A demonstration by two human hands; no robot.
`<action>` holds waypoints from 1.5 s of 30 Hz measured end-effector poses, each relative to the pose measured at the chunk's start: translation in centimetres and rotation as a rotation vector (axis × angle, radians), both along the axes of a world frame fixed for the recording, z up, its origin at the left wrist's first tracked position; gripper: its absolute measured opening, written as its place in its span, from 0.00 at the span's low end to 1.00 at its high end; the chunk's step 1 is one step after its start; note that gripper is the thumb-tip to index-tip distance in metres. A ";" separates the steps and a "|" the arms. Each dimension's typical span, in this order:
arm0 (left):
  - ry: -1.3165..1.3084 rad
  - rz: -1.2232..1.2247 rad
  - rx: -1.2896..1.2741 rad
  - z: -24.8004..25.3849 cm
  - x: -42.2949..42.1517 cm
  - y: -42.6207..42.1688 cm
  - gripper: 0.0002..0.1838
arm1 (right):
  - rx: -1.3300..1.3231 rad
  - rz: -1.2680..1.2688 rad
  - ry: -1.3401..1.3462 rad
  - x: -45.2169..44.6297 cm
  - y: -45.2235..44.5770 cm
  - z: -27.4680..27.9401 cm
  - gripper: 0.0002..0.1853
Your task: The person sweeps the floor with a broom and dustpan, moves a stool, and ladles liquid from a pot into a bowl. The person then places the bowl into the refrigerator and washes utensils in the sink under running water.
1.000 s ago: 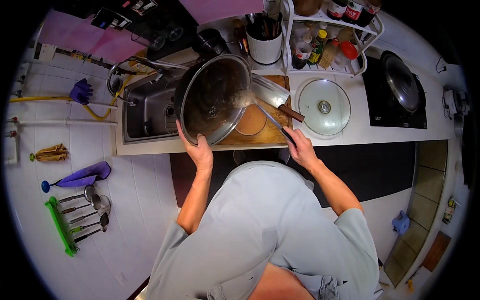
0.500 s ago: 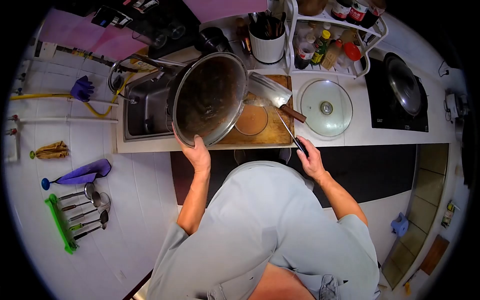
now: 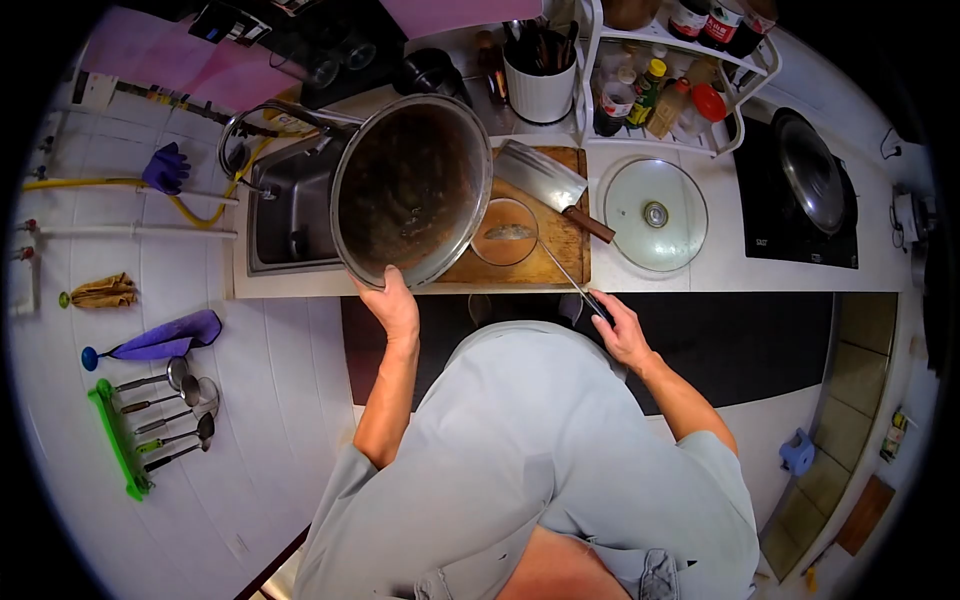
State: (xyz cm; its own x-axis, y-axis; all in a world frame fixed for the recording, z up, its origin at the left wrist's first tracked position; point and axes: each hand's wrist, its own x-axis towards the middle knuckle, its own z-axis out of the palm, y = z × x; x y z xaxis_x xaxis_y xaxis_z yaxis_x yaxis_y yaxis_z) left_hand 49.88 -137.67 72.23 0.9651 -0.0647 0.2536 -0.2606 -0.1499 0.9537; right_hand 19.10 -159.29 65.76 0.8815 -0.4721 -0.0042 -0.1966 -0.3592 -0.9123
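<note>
In this white-walled kitchen the pale table runs across the upper part of the frame, with the sink set in at upper left and the wooden board lying at upper centre. My pot is tipped at upper left of centre, overlapping the sink's right side and the board's left part. The glass lid lies flat to the right of the board, and the cleaver rests slantwise on the board, its handle reaching past the right edge. The clear bowl sits on the board, just beside the pot.

My left hand grips the pot's lower rim, thumb over the edge, most other fingers hidden. My right hand has its fingers curled round the handle of the spoon, whose head is at the bowl's middle.

The bowl already holds brownish liquid, while dark, wet-looking stuff lines the pot; I'd judge the scooping partly done, but can't tell how much is left.

A second ago the spoon's head was at the pot's right lip amid something pale; now it's at the bowl. The pot has shifted slightly left, baring more of the bowl.
</note>
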 end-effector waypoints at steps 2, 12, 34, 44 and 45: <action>0.020 0.011 0.013 0.0 0.2 0.3 0.25 | -0.026 -0.010 -0.025 -0.3 0.1 -0.3 0.24; 0.102 -0.009 -0.105 0.6 -0.7 1.4 0.23 | 0.673 -0.109 0.180 2.1 0.6 0.2 0.26; 0.119 0.110 -0.195 -1.6 -4.0 -2.4 0.35 | 0.867 -0.062 0.204 0.4 -4.0 3.0 0.26; 0.536 0.203 -0.576 -1.7 -5.2 0.1 0.29 | 1.115 0.128 0.144 5.9 -4.8 7.8 0.27; 0.550 0.222 -0.621 -1.3 -5.2 0.4 0.30 | 1.087 0.172 0.148 7.3 -3.9 8.6 0.27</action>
State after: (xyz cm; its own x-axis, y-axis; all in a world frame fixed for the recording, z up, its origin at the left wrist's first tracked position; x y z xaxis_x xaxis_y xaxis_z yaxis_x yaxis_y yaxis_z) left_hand 44.67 -137.31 70.88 0.9350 0.1357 -0.3276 0.2368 0.4488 0.8617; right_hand 26.41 -163.17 74.40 0.8917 -0.0246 -0.4520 -0.3537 0.5853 -0.7296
